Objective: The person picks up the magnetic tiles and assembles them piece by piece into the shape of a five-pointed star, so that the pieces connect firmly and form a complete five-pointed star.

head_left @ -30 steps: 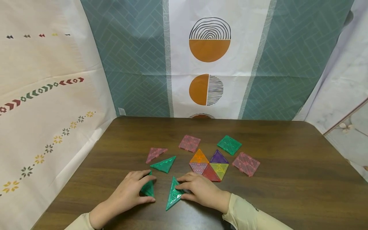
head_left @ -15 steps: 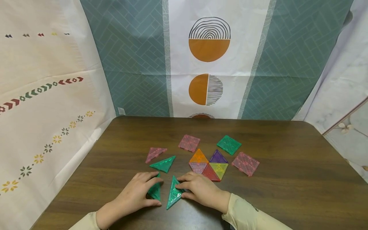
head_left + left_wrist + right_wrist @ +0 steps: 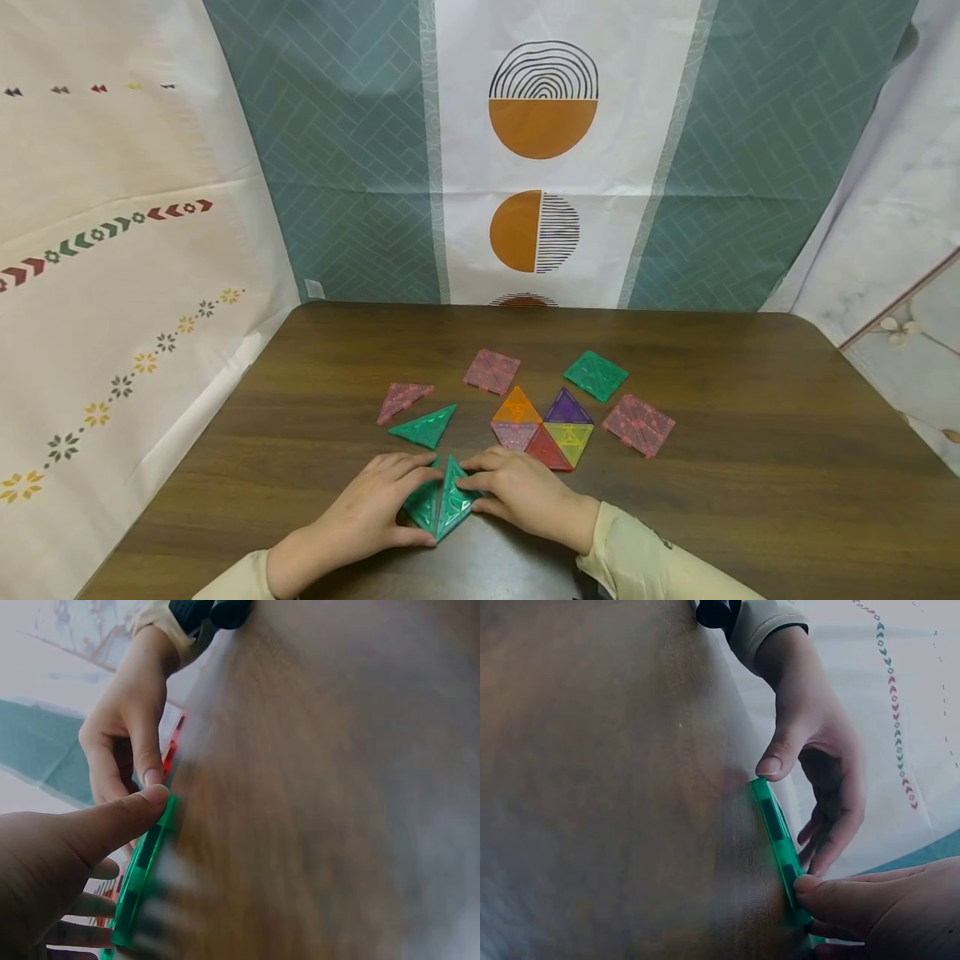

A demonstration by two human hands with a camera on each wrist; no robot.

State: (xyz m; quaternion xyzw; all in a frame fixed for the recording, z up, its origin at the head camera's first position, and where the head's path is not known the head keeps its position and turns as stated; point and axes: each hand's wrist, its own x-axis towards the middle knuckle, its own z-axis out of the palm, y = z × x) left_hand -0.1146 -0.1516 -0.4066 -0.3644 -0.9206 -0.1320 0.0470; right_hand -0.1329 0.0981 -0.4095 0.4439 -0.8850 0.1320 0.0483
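Observation:
My left hand [image 3: 367,510] grips a translucent green triangular magnetic tile [image 3: 422,505] by its corners, thumb near the lower tip and fingers at the top. My right hand [image 3: 528,490] pinches a second green triangular magnetic tile [image 3: 453,503] between thumb and fingers. The long sides of both tiles face each other. Their lower tips meet or nearly meet, while a narrow gap shows higher up. In the left wrist view a green tile edge [image 3: 141,877] lies close to the tabletop under the thumb. The right wrist view shows a green edge [image 3: 777,832] between both hands.
Behind the hands lie a loose green triangle [image 3: 424,427] and a pink triangle [image 3: 402,400]. Several coloured triangles, including a red one [image 3: 549,450], form a partial hexagon. Pink squares [image 3: 492,372] [image 3: 639,425] and a green square [image 3: 596,375] surround it on the wooden table [image 3: 750,417].
My left hand has moved right with its green tile, bringing it up beside the other green tile and laying it flatter. My right hand has hardly moved.

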